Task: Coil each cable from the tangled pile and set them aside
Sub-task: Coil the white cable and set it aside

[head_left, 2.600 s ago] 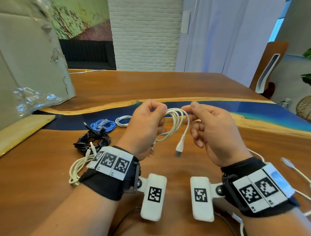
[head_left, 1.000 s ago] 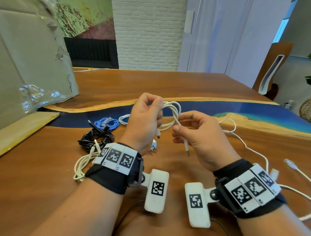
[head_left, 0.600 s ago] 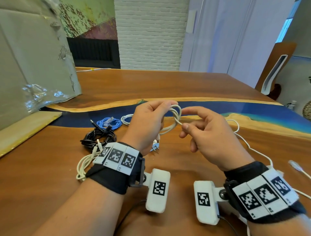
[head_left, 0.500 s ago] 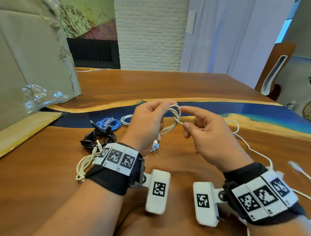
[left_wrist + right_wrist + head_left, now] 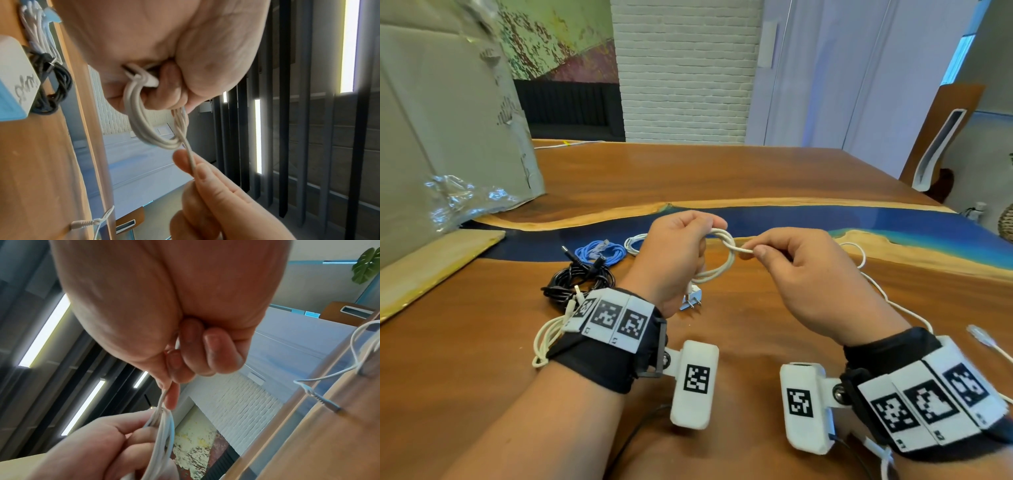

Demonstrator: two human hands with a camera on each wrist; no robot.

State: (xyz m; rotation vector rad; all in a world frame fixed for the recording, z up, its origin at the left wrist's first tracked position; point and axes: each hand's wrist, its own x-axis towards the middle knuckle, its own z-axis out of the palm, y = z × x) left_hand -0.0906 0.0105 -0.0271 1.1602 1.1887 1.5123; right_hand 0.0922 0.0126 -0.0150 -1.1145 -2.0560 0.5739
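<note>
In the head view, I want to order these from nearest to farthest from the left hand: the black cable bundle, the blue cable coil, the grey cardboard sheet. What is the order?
From the left hand:
1. Blue cable coil, on the dark blue strip just left of the hand.
2. Black cable bundle, on the wood, left and nearer the person; almost as near as the blue one.
3. Grey cardboard sheet, standing at the far left.

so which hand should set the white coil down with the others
Left. The left hand already grips the white coil and sits nearest the black cable bundle; the right hand only pinches its tail end.
</note>
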